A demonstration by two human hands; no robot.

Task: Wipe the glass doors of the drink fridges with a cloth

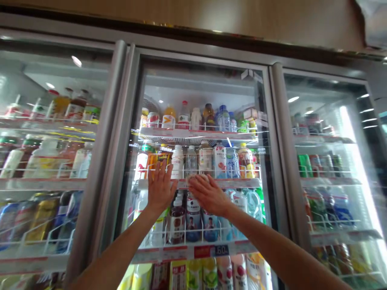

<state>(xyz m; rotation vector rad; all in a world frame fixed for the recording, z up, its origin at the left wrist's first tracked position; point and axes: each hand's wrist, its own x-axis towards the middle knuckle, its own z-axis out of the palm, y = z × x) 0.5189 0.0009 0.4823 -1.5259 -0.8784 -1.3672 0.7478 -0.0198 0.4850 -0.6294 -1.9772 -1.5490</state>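
Observation:
I face the middle glass door (256,121) of a drinks fridge. My left hand (160,189) lies flat on the glass with its fingers spread and pointing up, and holds nothing. Just to its right, my right hand (208,194) presses against the same pane with its fingers pointing left. Under those fingertips is a small pale wad (196,177), seemingly a cloth. Behind the glass at hand height a shelf edge (242,183) carries bottles (219,160), and darker bottles (177,219) stand on the shelf below.
Two more glass doors flank this one: the left door (54,161) shows bottles and cans, the right door (329,161) shows cans and bottles. Grey metal door frames (116,121) run between them. A brown panel (211,16) tops the fridge.

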